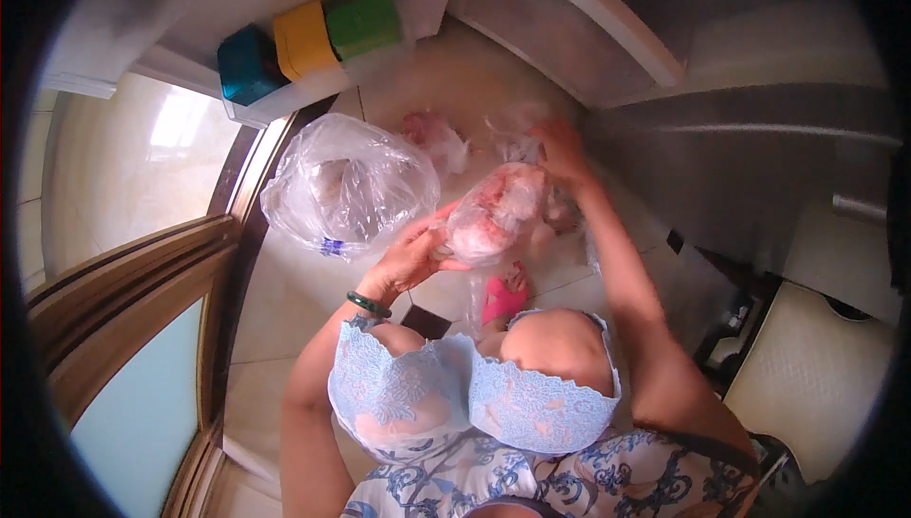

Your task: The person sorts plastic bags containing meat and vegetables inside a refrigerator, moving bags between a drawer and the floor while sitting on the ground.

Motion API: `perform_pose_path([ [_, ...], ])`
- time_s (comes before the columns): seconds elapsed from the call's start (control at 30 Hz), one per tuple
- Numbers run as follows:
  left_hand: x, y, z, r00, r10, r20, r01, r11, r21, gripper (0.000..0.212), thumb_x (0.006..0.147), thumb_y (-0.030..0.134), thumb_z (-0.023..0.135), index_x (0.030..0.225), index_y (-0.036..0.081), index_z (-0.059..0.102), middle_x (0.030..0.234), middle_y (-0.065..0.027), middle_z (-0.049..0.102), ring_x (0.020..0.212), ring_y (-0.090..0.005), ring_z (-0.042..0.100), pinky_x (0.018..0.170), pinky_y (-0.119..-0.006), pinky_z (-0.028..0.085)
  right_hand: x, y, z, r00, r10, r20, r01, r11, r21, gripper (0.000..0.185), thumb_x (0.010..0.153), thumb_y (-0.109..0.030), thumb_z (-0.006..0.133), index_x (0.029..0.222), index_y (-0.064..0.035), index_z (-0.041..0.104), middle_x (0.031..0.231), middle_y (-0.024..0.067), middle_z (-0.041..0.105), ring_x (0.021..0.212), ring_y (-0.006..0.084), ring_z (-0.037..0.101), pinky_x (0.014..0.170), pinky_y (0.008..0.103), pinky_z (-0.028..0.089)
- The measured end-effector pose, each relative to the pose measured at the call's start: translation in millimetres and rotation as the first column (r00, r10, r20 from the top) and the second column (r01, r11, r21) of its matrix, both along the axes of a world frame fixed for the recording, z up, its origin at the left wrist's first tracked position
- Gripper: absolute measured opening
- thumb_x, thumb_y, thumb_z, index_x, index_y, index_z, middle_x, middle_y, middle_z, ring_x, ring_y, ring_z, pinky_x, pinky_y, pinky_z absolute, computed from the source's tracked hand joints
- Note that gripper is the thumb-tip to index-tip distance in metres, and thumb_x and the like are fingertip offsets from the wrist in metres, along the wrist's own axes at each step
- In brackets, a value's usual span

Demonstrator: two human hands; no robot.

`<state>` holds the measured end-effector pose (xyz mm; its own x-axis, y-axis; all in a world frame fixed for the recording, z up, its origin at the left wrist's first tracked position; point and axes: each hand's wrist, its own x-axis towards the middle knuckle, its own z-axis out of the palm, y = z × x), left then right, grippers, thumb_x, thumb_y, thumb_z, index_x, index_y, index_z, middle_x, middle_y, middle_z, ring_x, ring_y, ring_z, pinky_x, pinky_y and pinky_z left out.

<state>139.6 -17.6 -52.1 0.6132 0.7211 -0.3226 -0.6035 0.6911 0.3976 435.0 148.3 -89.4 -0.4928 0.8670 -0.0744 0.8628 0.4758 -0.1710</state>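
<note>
A clear plastic bag of raw, reddish meat [498, 212] is held up above the tiled floor. My left hand [413, 255], with a dark green bangle at its wrist, grips the lower left end of this bag. At the other end my right hand [562, 151] grasps the bunched plastic; its fingertips are blurred. To the left, a large crumpled clear plastic bag [349, 191] rests on the floor, its contents unclear. Beyond the held meat lies another bagged piece of meat [430, 137]. A further pale bundle [561, 210] is partly hidden behind the held bag and my right forearm.
Teal [249, 66], yellow [306, 41] and green [364, 23] containers stand in a white holder at the far left. A brown-framed sliding door [142, 290] borders the left side. Dark cabinetry [683, 162] and a beige panel [811, 376] stand right. My pink slipper [504, 297] is below.
</note>
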Motion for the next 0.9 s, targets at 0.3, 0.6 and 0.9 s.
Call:
perform_pose_path([
  [0.3,-10,29,73,0.951,0.110,-0.288,-0.015,0.950,0.313,0.049,0.092,0.016,0.053,0.140,0.006,0.042,0.135,-0.0095,0.050,0.121,-0.0180,0.049,0.094,-0.038,0.049,-53,-54,156,0.071,-0.749,-0.659,-0.491,0.549,-0.677,0.073,0.085,-0.046,0.063,0.141,-0.0082,0.036,0.137,0.0130,0.047,0.126,0.0265,0.046,0.107,0.0381,0.034],
  [0.6,-44,20,109,0.698,0.495,-0.517,-0.022,0.737,0.676,0.050,0.082,0.006,0.059,0.131,0.005,0.053,0.134,-0.0124,0.053,0.131,-0.0231,0.042,0.104,-0.035,0.036,-89,-39,178,0.201,-0.582,-0.788,-0.344,0.711,-0.613,0.080,0.072,-0.039,0.076,0.134,-0.0043,0.041,0.125,0.0065,0.051,0.115,0.0170,0.049,0.100,0.0306,0.038],
  [0.9,-95,-29,94,0.631,0.750,-0.200,-0.609,0.638,0.471,0.066,0.083,0.017,0.064,0.142,0.004,0.037,0.137,-0.0121,0.044,0.128,-0.0226,0.042,0.105,-0.034,0.035,-194,-48,212,0.294,-0.275,-0.915,-0.552,0.733,-0.398,0.080,0.061,-0.021,0.087,0.128,-0.0043,0.045,0.120,0.0060,0.052,0.112,0.0164,0.051,0.099,0.0297,0.041],
])
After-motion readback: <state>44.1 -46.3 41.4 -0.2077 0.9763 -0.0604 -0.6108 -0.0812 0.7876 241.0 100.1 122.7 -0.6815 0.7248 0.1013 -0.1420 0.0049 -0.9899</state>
